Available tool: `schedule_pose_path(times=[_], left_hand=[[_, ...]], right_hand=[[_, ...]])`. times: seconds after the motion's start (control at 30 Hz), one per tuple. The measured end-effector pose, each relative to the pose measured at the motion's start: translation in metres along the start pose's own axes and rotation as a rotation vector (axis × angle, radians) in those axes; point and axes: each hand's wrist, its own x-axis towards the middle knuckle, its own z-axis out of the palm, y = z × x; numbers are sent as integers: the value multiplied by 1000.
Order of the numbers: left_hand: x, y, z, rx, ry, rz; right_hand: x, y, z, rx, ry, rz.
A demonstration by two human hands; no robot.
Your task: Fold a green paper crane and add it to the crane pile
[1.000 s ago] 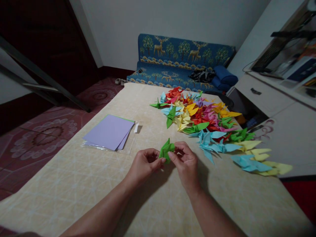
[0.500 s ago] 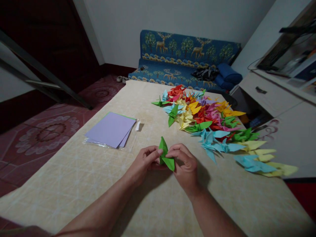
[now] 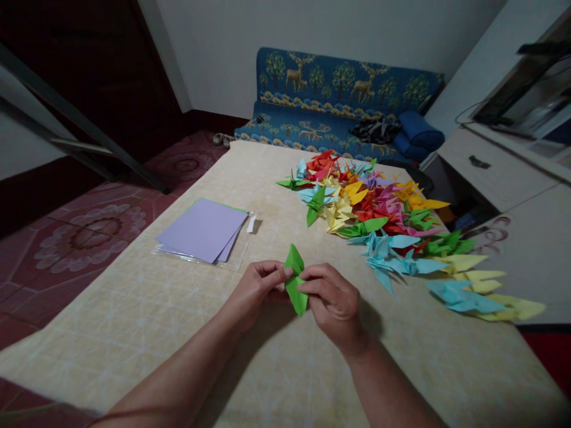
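A folded green paper crane (image 3: 295,294) is held between both hands, just above the cream tablecloth, its two pointed wings spread, one away from me and one toward me. My left hand (image 3: 263,284) pinches its left side, thumb on top near the middle. From the right, my right hand (image 3: 333,300) grips it with thumb and fingertips. The underside of the crane and some fingertips are hidden. Beyond my right hand lies a heap of finished paper cranes (image 3: 357,199) in red, yellow, green, pink, orange and light blue.
Purple paper sheets (image 3: 203,229) lie on clear plastic wrapping at the left, with a small white tag (image 3: 251,224) beside them. The cloth-covered table (image 3: 147,345) reaches toward a blue patterned sofa (image 3: 312,113). A white cabinet (image 3: 513,172) stands at the right, a metal ladder-like frame (image 3: 89,125) at the left.
The crane's near wing has swung from pointing toward my right hand to pointing at me, so the wings now lie nearly in line. Both hands stay on it; the view has shifted slightly.
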Motion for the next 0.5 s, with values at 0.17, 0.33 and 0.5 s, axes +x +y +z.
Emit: schedule_pose_path(times=[0.17, 0.33, 0.5], left_hand=[[-1, 2, -1, -11, -34, -27], [-2, 4, -1, 79, -97, -29], [0, -1, -3, 188, -75, 11]], right_hand=[[3, -2, -1, -31, 40, 48], [4, -1, 3, -14, 97, 189], [3, -1, 5, 4, 116, 238]])
